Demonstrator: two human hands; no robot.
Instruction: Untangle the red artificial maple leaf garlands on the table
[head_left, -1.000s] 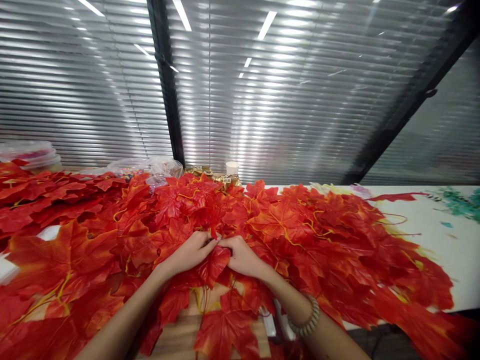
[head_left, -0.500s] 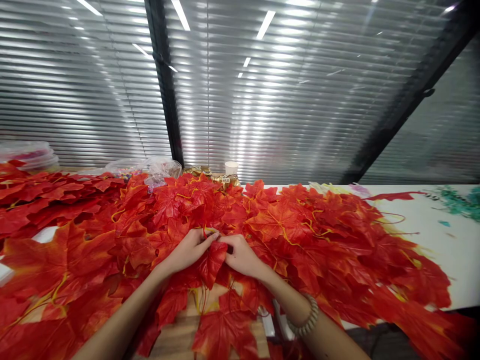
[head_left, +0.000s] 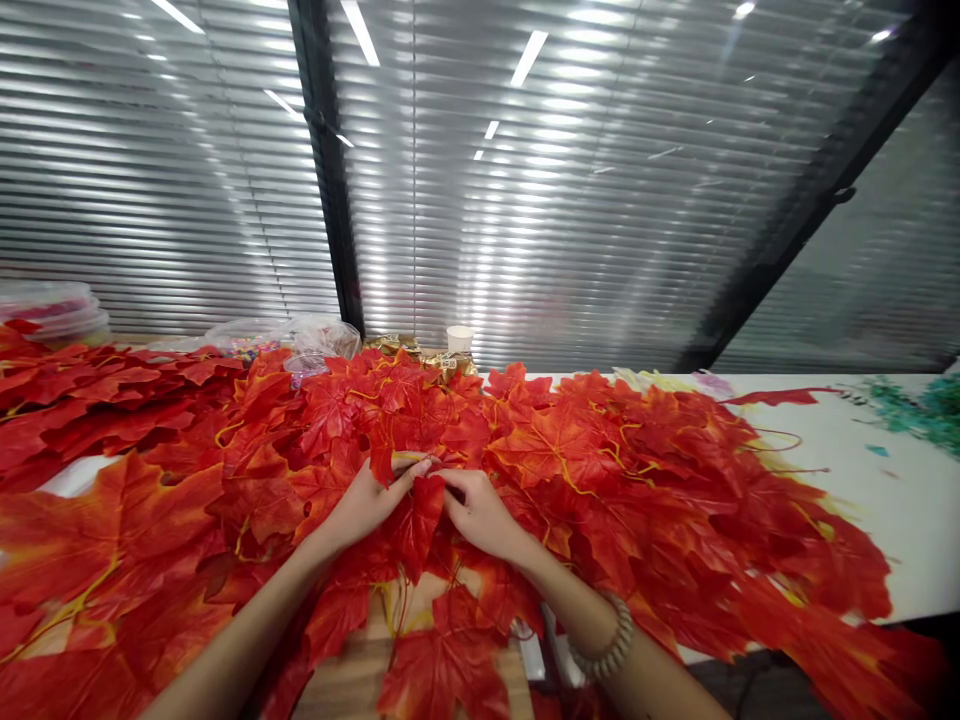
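My left hand [head_left: 384, 497] and my right hand [head_left: 478, 508] meet fingertip to fingertip over a heap of red artificial maple leaves [head_left: 555, 445]. Both are closed in a pinch at the top of one red maple leaf [head_left: 417, 522], which hangs down between them. Part of another leaf stands up against the left fingers. Thin yellow and red stems run among the leaves. Below my hands, a further leaf [head_left: 444, 665] lies over the wooden tabletop [head_left: 345, 672]. A coiled band [head_left: 609, 640] circles my right wrist.
Behind the heap stand a paper cup [head_left: 460, 338], gold-wrapped packets [head_left: 452, 364], a clear bag [head_left: 325, 336] and plastic tubs [head_left: 52, 312]. Teal shreds [head_left: 919, 412] lie on the white table [head_left: 885, 520] at right. Glass with blinds [head_left: 525, 200] rises behind.
Both hands remain together at the leaf with only small finger movements. A leaf piece by the left fingers has shifted left. The view has moved slightly.
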